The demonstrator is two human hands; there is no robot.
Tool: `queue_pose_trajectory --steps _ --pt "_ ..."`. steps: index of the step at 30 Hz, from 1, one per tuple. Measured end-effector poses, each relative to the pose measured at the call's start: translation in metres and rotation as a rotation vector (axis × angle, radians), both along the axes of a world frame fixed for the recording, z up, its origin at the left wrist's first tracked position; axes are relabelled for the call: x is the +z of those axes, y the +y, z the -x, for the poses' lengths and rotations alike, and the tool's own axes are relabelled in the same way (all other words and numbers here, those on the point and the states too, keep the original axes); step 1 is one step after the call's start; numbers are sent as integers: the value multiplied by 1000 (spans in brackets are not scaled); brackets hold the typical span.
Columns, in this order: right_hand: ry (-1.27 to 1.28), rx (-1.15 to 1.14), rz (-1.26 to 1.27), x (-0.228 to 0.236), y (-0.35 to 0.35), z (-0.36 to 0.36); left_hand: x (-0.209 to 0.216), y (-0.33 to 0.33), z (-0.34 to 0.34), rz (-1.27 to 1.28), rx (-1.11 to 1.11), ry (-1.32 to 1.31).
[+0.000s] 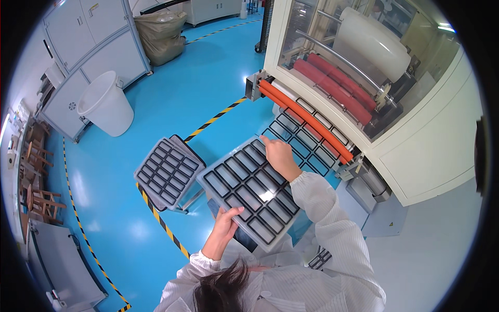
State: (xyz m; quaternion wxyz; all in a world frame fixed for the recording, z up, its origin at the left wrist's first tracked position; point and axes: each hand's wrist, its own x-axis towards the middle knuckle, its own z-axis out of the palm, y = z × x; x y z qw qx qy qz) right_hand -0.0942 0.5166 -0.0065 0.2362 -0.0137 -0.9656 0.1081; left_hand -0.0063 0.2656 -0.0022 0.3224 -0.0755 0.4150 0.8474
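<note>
A milky, translucent sheet [251, 233] printed with rows of black rounded rectangular frames is held tilted in front of me. My left hand [223, 229] grips its near left edge, thumb on top and fingers underneath. At its far right corner is my right hand [279, 157], index finger reaching to the edge and other fingers curled; the thumb is hidden. Just beyond the right hand, similar framed sheet material [296, 139] lies under the machine's orange roller [306, 120]. To the left, a stack of like sheets [170, 172] rests on a stand.
A cream machine [423, 171] with a windowed cabinet, red rollers [335, 88] and a white film roll [371, 44] stands at the right. Farther left are a white bin [108, 106], a beige bag [160, 39] and grey cabinets [86, 34]. Striped tape [166, 226] marks the blue floor.
</note>
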Motion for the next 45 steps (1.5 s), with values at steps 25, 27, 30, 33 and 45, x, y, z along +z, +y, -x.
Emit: queue_pose_trajectory --steps 25,27,30,33,45 --pt "-581 44 -13 51 40 -258 -29 -61 -9 93 135 -46" --pt "-686 -24 396 67 44 -265 -47 -69 6 142 157 -121" --pt "-558 -81 1047 43 52 -281 -54 -69 41 145 237 -99" --pt "-468 -60 1195 25 49 -273 -34 -78 77 215 346 -20" --pt "-223 -121 1515 -24 23 -235 -112 -209 232 226 356 90"
